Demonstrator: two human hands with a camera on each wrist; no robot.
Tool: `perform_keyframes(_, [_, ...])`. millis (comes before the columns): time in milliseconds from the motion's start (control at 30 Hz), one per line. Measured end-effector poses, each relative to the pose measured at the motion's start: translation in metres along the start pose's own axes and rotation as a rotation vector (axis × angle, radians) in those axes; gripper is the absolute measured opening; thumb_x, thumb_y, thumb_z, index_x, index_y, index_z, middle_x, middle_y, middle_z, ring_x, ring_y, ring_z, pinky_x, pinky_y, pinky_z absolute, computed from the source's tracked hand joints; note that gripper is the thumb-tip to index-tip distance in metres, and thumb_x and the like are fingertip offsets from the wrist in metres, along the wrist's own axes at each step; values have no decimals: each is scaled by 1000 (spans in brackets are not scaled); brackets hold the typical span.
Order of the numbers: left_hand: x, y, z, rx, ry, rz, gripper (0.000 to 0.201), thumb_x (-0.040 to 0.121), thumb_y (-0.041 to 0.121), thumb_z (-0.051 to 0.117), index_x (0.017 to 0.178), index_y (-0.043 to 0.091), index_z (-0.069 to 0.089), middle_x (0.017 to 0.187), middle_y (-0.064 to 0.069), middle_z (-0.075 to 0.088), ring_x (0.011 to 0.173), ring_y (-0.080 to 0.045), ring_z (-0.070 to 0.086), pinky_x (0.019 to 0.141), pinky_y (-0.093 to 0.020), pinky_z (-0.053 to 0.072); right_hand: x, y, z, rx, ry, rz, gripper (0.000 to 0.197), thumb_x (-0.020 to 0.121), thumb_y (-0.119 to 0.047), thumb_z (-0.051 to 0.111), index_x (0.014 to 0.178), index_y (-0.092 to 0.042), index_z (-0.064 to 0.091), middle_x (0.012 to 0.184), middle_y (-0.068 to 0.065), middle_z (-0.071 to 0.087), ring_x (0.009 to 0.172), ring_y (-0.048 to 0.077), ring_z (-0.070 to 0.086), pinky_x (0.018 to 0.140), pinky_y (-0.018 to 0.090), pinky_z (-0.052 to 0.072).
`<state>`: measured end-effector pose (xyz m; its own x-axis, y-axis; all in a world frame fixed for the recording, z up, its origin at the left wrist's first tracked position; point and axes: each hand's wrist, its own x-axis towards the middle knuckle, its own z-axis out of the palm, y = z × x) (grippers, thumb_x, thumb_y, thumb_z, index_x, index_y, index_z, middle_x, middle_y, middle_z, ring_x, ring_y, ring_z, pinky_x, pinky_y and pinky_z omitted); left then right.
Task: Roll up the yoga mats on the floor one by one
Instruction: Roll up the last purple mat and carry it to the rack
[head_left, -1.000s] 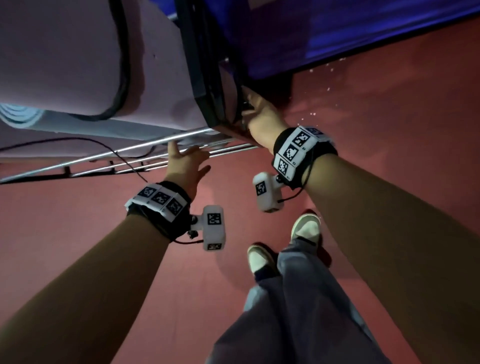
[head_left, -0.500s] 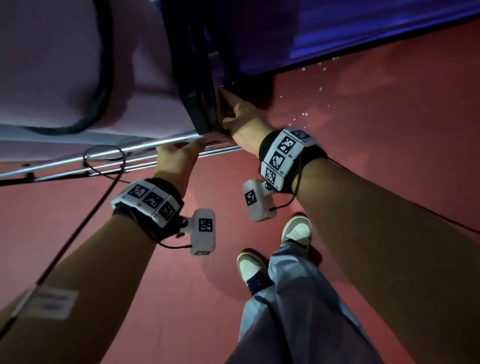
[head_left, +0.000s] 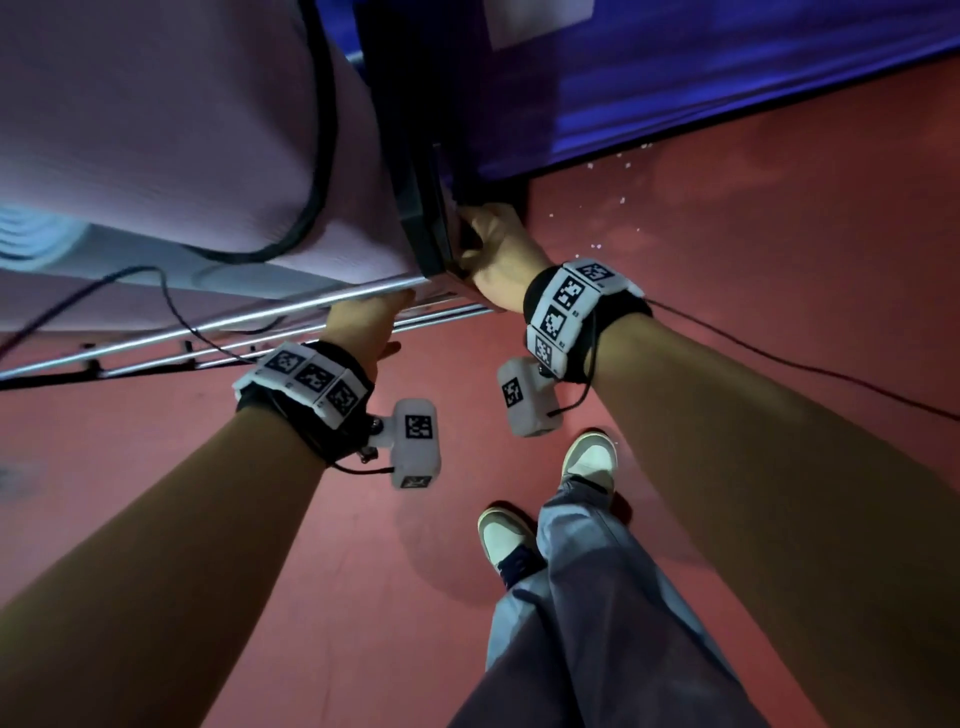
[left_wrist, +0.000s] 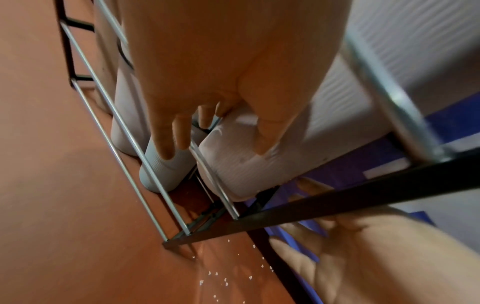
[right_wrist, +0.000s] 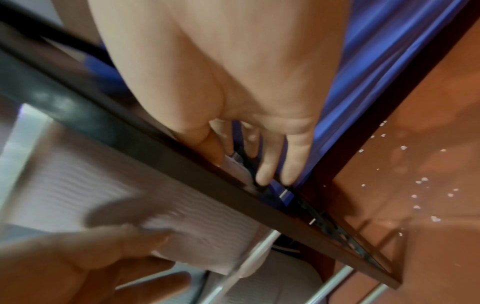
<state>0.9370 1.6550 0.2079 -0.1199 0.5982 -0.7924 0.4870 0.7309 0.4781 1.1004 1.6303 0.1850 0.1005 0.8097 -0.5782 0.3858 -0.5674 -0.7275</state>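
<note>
A pale pink rolled yoga mat (head_left: 182, 156) lies on a metal rack (head_left: 260, 317), with a grey-blue rolled mat (head_left: 31, 239) beside it. My left hand (head_left: 363, 322) reaches up through the rack's silver rails. In the left wrist view its thumb presses the pink mat (left_wrist: 259, 168) and its straight fingers (left_wrist: 168, 144) point at the grey-blue mat (left_wrist: 166, 170). My right hand (head_left: 493, 249) lies against the rack's dark end frame (head_left: 421, 208). Its straight fingers (right_wrist: 265, 170) reach past the frame (right_wrist: 130, 144) toward the end of the pink mat (right_wrist: 103, 185).
The rack stands on a red floor (head_left: 727, 260) against a blue padded wall (head_left: 675, 78). A black cable (head_left: 322, 156) loops over the pink mat. White specks (head_left: 623, 200) dot the floor by the rack's corner. My feet (head_left: 587, 457) stand just behind my hands.
My left hand rose from below the rails up against them and onto the pink mat. My right hand stayed at the dark end frame, its fingers now further behind it.
</note>
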Motion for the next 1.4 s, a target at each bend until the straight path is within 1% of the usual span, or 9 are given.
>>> perform_keyframes(133, [-35,9,-21,-19,0,12,36,91,26,68,125,13,63,127,-11,66,118,-27,60,69,-33,51,-34,-25,-21,104,140,26,52,82,-12,56,133,-22,59,124,13,63,110,27,61,98,36,49])
perform_keyframes(233, [-73,19,-40,-3,-54,-34,9,97,21,61,104,19,66,116,-8,66,103,-29,60,75,-35,50,-72,-64,-55,186,272,7,49,84,-1,55,132,-8,59,113,14,66,94,24,58,87,33,48])
perform_keyframes(333, [-113,38,-65,15,-99,-36,16,99,10,53,85,15,60,101,-9,64,78,-22,59,75,-34,46,-108,-107,-82,173,397,-43,50,83,2,55,132,-8,58,115,15,66,105,27,60,91,28,43])
perform_keyframes(567, [-207,113,-141,-323,133,345,16,89,12,50,79,6,60,74,-14,63,55,-20,61,54,-25,45,-178,-235,-105,311,463,-325,40,91,-28,52,127,-12,62,115,1,67,104,12,58,94,25,44])
perform_keyframes(700, [-246,157,-176,-604,122,587,26,98,40,46,102,17,58,86,-4,62,72,-13,60,61,-29,47,-203,-290,-114,466,446,-439,55,91,-49,41,129,-15,63,130,-2,64,123,12,55,110,36,39])
perform_keyframes(900, [-288,182,-193,-614,-30,710,59,99,67,31,131,29,63,131,8,66,123,-16,61,99,-50,51,-222,-319,-124,553,364,-475,68,88,-67,41,136,-22,60,137,-7,61,129,10,51,113,43,38])
perform_keyframes(1100, [-284,179,-188,-527,-103,729,59,95,66,43,140,30,55,135,8,64,124,-13,60,100,-51,50,-222,-324,-131,509,316,-396,51,80,-60,47,90,-13,62,94,2,67,88,19,61,82,40,50])
perform_keyframes(1300, [-256,167,-163,-469,-34,535,36,91,56,49,107,28,67,107,17,71,104,-5,65,92,-42,48,-187,-294,-118,459,251,-271,41,71,-55,47,87,-22,66,97,-3,67,111,29,61,100,48,49])
perform_keyframes(1400, [-241,157,-154,-430,-2,467,24,96,49,48,95,31,64,100,17,69,99,-3,62,95,-41,49,-170,-274,-111,446,240,-220,32,73,-48,45,80,-21,61,89,0,62,98,28,59,99,52,48])
